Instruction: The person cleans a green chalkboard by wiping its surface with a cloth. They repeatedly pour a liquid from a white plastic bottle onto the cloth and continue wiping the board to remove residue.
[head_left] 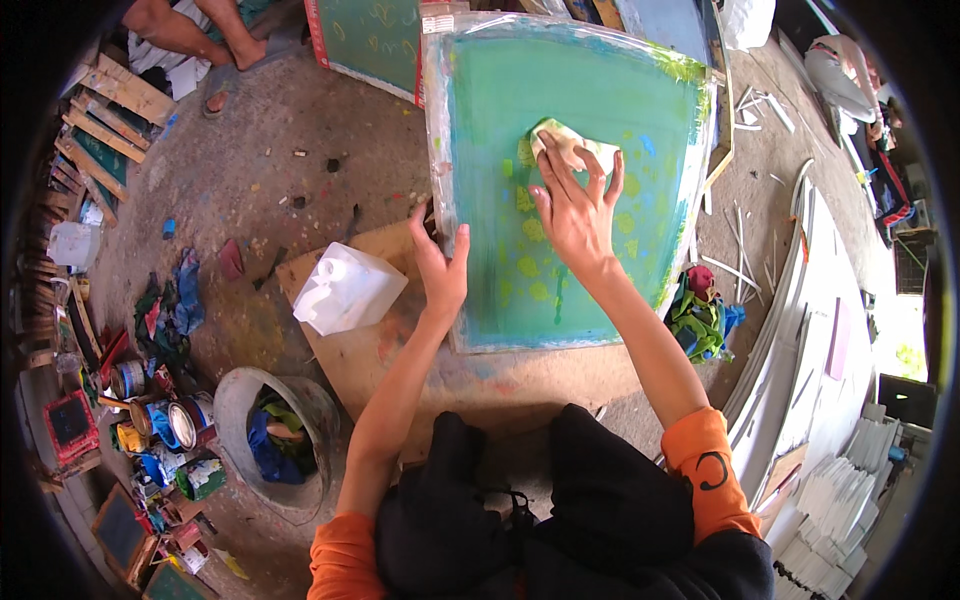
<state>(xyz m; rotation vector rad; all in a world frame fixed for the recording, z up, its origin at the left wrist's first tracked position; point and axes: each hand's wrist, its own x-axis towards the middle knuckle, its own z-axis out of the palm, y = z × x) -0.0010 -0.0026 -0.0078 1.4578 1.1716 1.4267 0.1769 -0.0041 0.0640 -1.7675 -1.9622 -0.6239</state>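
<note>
In front of me a screen-printing frame (pixel 480 290) with a green mesh leans back, marked with yellow-green patches and blue specks. My right hand (pixel 583 215) presses a crumpled, pale, green-stained cloth (pixel 556 132) against the upper middle of the mesh, fingers spread over it. At the frame's lower left edge, my left hand (pixel 441 265) grips the side, its thumb towards the front; some of its fingertips are hidden. A translucent white plastic jug (pixel 350 290) sits on the wooden board (pixel 400 380) just left of my left hand.
A grey bucket (pixel 232 410) with rags stands at lower left, beside several paint cans (pixel 185 425). Colourful rags (pixel 700 325) lie right of the frame. Long white strips (pixel 780 330) cover the right side. Another person's legs (pixel 200 35) show at upper left; someone bends (pixel 845 75) at upper right.
</note>
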